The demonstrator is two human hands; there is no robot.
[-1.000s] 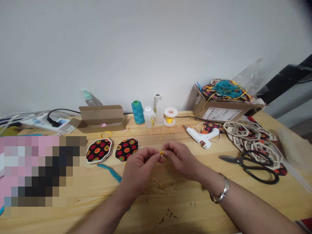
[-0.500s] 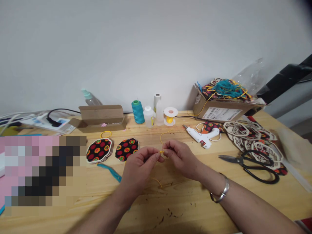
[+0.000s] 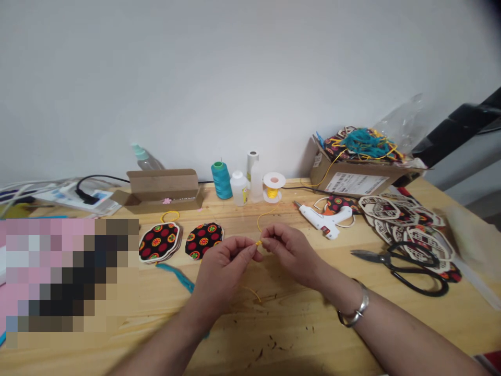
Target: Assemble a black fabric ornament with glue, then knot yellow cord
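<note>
Between my fingertips runs a yellow cord (image 3: 259, 243) with a small loop or knot in it. My left hand (image 3: 230, 263) pinches it from one side, and my right hand (image 3: 287, 253), on the arm with a silver bangle, pinches it from the other. The cord leads back to a white spool (image 3: 274, 180) wound with yellow cord, and a loose end trails below my left hand. Left of my hands lie a black patterned octagonal piece (image 3: 203, 240), partly covered by my left hand, and a stack of similar pieces (image 3: 160, 243) with a teal tassel.
At right are black-handled scissors (image 3: 395, 258), a white glue gun (image 3: 326, 218), wooden cutouts (image 3: 410, 224) and a full cardboard box (image 3: 348, 177). Along the wall stand teal thread (image 3: 222, 181), a bottle (image 3: 239, 189) and an open narrow box (image 3: 164, 193).
The yellow loop between my fingertips looks smaller and flatter than before. Both hands have stayed in nearly the same place.
</note>
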